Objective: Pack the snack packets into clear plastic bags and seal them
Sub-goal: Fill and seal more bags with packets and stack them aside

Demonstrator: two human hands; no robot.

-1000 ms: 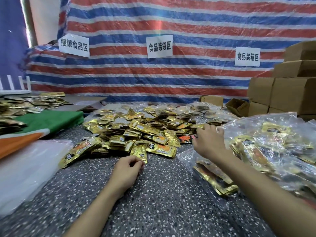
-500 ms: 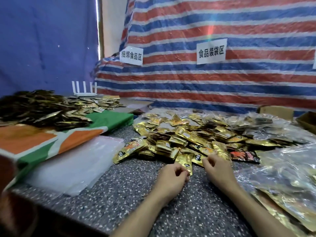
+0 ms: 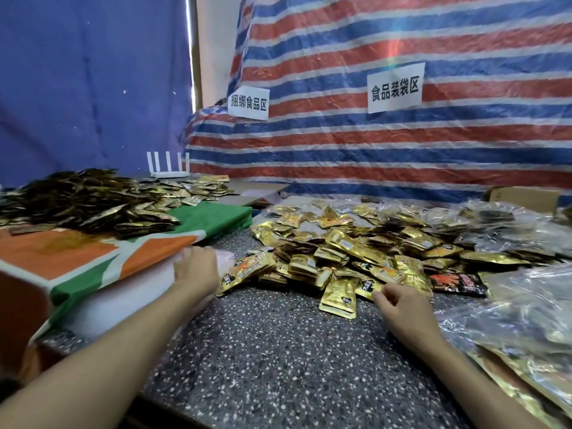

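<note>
A big heap of gold snack packets (image 3: 340,252) lies on the speckled table (image 3: 278,351). To the left, a flat stack of empty clear plastic bags (image 3: 123,301) sits beside the cloth-covered box. My left hand (image 3: 196,269) reaches out over the stack's far end, with its fingertips on the top bag. My right hand (image 3: 399,308) hovers at the near edge of the heap with loosely curled fingers that hold nothing. Its fingertips are close to a gold packet (image 3: 339,297). Filled clear bags (image 3: 526,323) pile up at the right.
A second heap of darker packets (image 3: 77,205) rests on an orange, white and green cloth (image 3: 93,258) at the left. Behind it stands a white router (image 3: 167,168). A cardboard box (image 3: 526,196) is at the back right. A striped tarp with paper signs (image 3: 394,88) closes the back.
The view has swung left. My left hand went from the near edge of the packets to the stack of empty bags. My right hand left the filled bags and came to the heap's edge.
</note>
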